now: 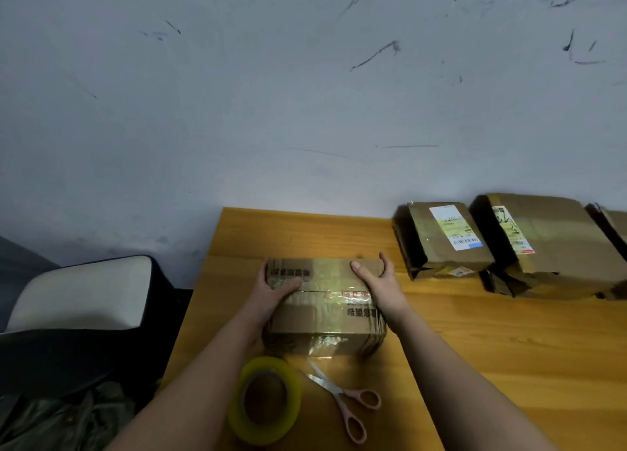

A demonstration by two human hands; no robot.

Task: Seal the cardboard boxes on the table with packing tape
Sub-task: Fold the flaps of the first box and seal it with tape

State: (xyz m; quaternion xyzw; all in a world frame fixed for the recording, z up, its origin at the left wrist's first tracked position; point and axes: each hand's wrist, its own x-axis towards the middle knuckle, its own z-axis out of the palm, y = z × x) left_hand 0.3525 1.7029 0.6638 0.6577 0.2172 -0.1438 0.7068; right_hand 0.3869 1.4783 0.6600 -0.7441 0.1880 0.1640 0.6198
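A brown cardboard box (325, 301) with shiny clear tape over its top seam lies on the wooden table (492, 342). My left hand (274, 291) grips its left end, thumb on top. My right hand (380, 281) grips its right end, thumb on the lid, fingers round the far corner. A roll of yellowish packing tape (266, 399) lies flat in front of the box. Pink-handled scissors (342, 396) lie just right of the roll, blades slightly apart.
Two more cardboard boxes with shipping labels (441, 240) (543, 243) lie at the back right, and the corner of a third (614, 226) shows at the edge. A chair with a pale cushion (81, 294) stands left of the table. A grey wall rises behind.
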